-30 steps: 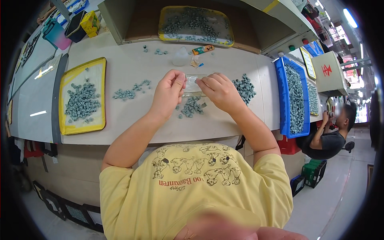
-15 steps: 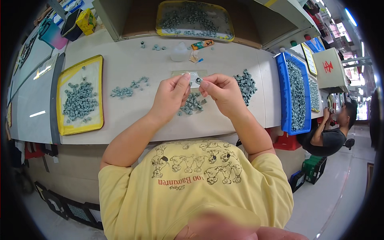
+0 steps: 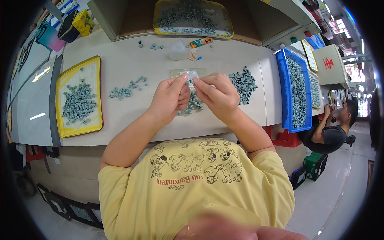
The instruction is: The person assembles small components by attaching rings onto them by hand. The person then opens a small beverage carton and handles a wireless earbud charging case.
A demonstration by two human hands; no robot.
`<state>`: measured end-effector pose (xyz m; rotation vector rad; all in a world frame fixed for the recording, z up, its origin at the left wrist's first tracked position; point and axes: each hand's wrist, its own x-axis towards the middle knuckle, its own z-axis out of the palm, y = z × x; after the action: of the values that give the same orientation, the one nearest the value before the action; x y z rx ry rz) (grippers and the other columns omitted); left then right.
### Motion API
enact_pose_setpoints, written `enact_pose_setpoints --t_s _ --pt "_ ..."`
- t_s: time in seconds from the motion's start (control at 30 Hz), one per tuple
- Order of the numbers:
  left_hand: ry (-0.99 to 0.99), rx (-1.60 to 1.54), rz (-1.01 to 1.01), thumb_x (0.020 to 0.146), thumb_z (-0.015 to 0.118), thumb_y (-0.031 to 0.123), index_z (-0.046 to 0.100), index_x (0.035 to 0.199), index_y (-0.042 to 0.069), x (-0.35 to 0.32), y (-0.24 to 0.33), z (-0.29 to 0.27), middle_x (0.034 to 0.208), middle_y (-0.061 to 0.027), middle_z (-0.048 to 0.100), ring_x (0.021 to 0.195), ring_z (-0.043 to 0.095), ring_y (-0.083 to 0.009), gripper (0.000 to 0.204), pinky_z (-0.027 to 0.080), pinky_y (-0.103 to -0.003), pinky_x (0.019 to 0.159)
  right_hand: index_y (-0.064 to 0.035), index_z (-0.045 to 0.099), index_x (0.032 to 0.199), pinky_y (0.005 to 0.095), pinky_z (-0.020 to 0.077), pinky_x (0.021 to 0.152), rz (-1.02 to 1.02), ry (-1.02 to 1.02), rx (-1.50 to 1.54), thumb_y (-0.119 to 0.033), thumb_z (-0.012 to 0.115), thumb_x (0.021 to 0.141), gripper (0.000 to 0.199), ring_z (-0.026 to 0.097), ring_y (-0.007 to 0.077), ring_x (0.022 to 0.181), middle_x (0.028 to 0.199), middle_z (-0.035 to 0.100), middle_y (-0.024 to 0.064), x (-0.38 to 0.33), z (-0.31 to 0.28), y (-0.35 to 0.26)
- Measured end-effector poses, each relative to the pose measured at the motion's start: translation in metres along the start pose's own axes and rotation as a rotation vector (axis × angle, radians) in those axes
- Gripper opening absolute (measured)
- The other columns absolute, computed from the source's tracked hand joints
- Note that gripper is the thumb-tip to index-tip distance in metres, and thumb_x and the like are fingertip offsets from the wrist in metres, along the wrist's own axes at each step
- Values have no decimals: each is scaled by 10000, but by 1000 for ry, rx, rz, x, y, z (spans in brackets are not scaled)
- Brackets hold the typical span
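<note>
My left hand and my right hand meet over the middle of the bench, thumbs and forefingers pinched. Between their fingertips is a small grey-green part, mostly covered by the fingers. Just beyond the fingertips lies a flat clear plate with a pale round mark. Under and between my hands spreads a pile of the same small grey-green parts, partly hidden by the hands. A darker heap of parts lies right of my right hand, and a loose scatter lies left of my left hand.
A yellow-rimmed tray with parts lies at the left, another yellow-rimmed tray in the shelf at the back. A deep blue bin of parts stands right. A translucent container and an orange-green tube sit beyond my hands. A person sits far right.
My right hand has moved left, bringing its fingertips up to those of my left hand. The small part it showed at its fingertips is now between both hands.
</note>
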<state>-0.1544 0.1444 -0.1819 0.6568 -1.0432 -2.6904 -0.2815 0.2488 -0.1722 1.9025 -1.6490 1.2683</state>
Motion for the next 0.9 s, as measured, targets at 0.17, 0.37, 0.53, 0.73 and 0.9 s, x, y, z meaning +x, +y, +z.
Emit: enact_pose_setpoints --t_s 0.17,0.37,0.53,0.73,0.9 --pt "4 -25 -29 943 458 310 352 622 122 1 1 -1 530 48 298 441 227 -56 386 196 -224 407 8 663 890 304 449 578 -95 -22 -75 30 729 593 305 582 198 655 777 600 61 0 1 1" --pt "31 -41 -52 955 435 301 338 622 137 0 1 2 514 51 289 436 230 -56 384 193 -213 397 22 654 896 309 450 576 -135 -50 -106 0 728 571 334 587 206 685 830 597 81 -1 4 0" --pt "82 -26 85 955 452 301 393 635 102 -1 -9 0 533 45 325 443 246 -51 381 213 -219 397 53 638 902 311 456 579 -196 -45 -174 -35 708 575 345 585 219 693 847 598 96 -6 10 -2" --pt "203 164 263 965 439 305 445 659 69 -8 -16 5 555 40 390 469 311 -37 386 266 -213 411 57 637 896 320 469 598 -237 -18 -179 -33 719 582 337 587 230 699 859 603 107 -9 14 -4" --pt "206 260 368 966 438 309 459 666 61 -7 -16 7 554 45 402 479 333 -34 390 287 -211 424 36 650 911 294 472 566 -45 54 20 54 703 630 287 586 215 664 832 618 109 -7 19 -5"
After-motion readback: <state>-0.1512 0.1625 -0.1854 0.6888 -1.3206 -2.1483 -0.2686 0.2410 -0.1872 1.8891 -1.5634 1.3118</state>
